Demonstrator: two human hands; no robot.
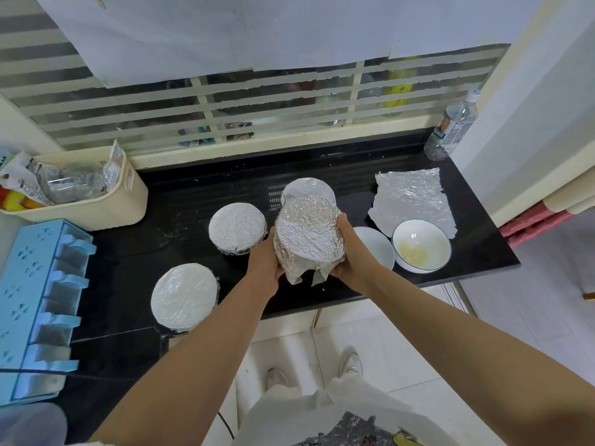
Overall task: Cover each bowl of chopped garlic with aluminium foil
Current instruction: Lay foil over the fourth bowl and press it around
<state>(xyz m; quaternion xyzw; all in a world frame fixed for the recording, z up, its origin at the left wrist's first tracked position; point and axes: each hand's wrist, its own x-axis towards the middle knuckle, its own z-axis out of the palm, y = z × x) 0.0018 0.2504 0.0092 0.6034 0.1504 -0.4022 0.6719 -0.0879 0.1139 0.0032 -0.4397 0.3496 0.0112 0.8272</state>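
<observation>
Both forearms (199,342) lead to the left hand (262,262) and right hand (349,252) clasping a foil-wrapped bowl (309,239) between them, whose loose flaps probably need tucking next, while a garlic bowl (421,246) right of the grip waits uncovered.

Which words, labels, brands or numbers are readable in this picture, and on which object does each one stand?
No text can be quoted with certainty.
Water bottle label: print, too blurred to read.
Yellow tags behind the window: one character each, too small to read.
Packets in the cream basket: printed letters, too blurred.
Held foil-covered bowl: no text.
</observation>
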